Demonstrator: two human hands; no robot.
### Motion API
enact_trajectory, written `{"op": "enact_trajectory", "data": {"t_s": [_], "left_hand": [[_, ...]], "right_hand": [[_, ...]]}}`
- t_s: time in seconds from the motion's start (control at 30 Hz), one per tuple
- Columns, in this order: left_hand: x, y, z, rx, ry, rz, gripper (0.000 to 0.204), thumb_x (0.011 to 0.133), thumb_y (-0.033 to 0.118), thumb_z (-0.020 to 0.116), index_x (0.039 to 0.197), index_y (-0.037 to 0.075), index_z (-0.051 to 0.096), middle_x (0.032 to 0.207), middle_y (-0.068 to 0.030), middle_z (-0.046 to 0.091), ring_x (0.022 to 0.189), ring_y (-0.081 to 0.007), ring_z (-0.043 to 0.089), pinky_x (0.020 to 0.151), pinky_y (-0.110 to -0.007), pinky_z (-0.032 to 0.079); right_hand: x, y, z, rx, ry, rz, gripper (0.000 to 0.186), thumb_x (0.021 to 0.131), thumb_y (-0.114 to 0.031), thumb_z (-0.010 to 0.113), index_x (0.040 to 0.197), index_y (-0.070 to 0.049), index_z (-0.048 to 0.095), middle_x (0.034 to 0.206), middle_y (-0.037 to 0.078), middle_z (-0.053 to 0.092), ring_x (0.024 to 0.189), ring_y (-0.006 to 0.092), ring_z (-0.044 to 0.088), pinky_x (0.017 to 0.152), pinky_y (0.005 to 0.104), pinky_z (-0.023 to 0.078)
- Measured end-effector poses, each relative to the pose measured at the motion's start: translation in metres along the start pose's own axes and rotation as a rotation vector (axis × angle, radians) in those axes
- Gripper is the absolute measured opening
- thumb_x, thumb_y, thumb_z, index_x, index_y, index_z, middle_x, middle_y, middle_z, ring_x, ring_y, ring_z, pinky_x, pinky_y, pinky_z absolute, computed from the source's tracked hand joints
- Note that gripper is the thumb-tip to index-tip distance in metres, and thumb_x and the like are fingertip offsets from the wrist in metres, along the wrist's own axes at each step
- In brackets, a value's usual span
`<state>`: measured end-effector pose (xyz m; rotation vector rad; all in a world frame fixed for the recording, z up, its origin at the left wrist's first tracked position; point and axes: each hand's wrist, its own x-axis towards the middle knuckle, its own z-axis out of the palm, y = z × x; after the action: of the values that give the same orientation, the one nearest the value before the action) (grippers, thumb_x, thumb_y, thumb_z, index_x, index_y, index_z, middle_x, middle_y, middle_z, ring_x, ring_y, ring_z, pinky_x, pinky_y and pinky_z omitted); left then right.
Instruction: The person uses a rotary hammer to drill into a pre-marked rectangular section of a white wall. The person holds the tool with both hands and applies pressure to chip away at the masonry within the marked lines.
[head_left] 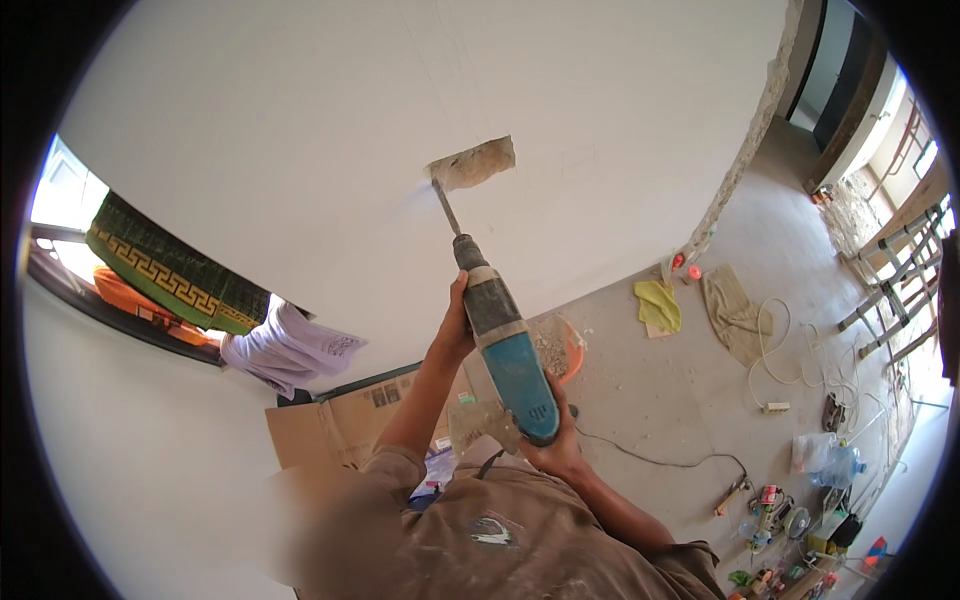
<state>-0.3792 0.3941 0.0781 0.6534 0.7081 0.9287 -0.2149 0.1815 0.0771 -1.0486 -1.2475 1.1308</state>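
Note:
A blue and black rotary hammer drill [512, 365] is held up toward the white wall [330, 120]. Its long bit [445, 208] reaches the lower-left edge of a rough, chipped rectangular hole [472, 160] in the plaster. My left hand [455, 310] is closed on the drill's dark front part, just below the chuck. My right hand [550, 440] grips the rear of the drill, its fingers partly hidden behind the tool.
Below are flattened cardboard [305, 428], an orange bucket [572, 355] with rubble, cloths [655, 305] and cables [690, 463]. A ladder [880, 290] and assorted tools and bottles [840, 465] lie at the right. Towels [290, 345] hang on a window ledge at left.

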Motion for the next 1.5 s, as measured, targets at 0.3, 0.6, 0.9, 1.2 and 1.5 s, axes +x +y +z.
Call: {"op": "enact_trajectory", "data": {"t_s": [0.3,0.6,0.9,1.2,1.5], "left_hand": [[-0.033,-0.015,0.026,0.014,0.058,0.003,0.056,0.093,0.063,0.053,0.111,0.011,0.058,0.095,-0.005,0.066,0.087,-0.0168,0.067,0.081,-0.034,0.057],[-0.033,-0.022,0.03,-0.056,0.07,0.001,0.054,0.094,0.062,0.052,0.112,0.011,0.056,0.096,-0.005,0.065,0.086,-0.0155,0.066,0.079,-0.032,0.057],[-0.015,-0.019,0.009,-0.033,0.055,-0.002,0.055,0.097,0.061,0.048,0.115,0.01,0.055,0.098,-0.0064,0.065,0.089,-0.017,0.066,0.082,-0.035,0.057],[0.005,-0.005,-0.005,0.028,0.079,-0.011,0.055,0.097,0.06,0.048,0.116,0.009,0.055,0.099,-0.0066,0.065,0.09,-0.0166,0.066,0.082,-0.035,0.057],[-0.009,0.018,0.026,0.064,0.158,-0.05,0.046,0.098,0.051,0.053,0.113,0.007,0.057,0.097,-0.0062,0.064,0.087,-0.0165,0.064,0.08,-0.033,0.054]], "right_hand": [[-0.043,-0.011,0.005,0.169,0.08,0.071,0.101,0.069,0.0,0.069,0.156,-0.004,0.017,0.145,0.02,0.044,0.133,0.0278,0.048,0.109,0.0382,0.04],[-0.037,-0.023,-0.018,0.119,0.023,0.11,0.1,0.068,0.0,0.064,0.156,-0.004,0.017,0.145,0.019,0.044,0.133,0.0276,0.047,0.109,0.0381,0.038],[-0.022,0.008,-0.007,0.069,-0.006,0.178,0.104,0.067,-0.004,0.066,0.155,-0.003,0.012,0.148,0.018,0.036,0.138,0.0274,0.037,0.114,0.0398,0.032],[-0.002,0.028,0.006,0.15,0.015,0.147,0.101,0.069,-0.002,0.064,0.155,-0.003,0.011,0.145,0.016,0.039,0.133,0.0258,0.043,0.109,0.0373,0.037],[-0.021,0.043,0.01,0.19,0.065,0.162,0.088,0.073,-0.002,0.066,0.149,-0.001,0.022,0.123,0.016,0.056,0.11,0.0237,0.059,0.094,0.037,0.049]]}}
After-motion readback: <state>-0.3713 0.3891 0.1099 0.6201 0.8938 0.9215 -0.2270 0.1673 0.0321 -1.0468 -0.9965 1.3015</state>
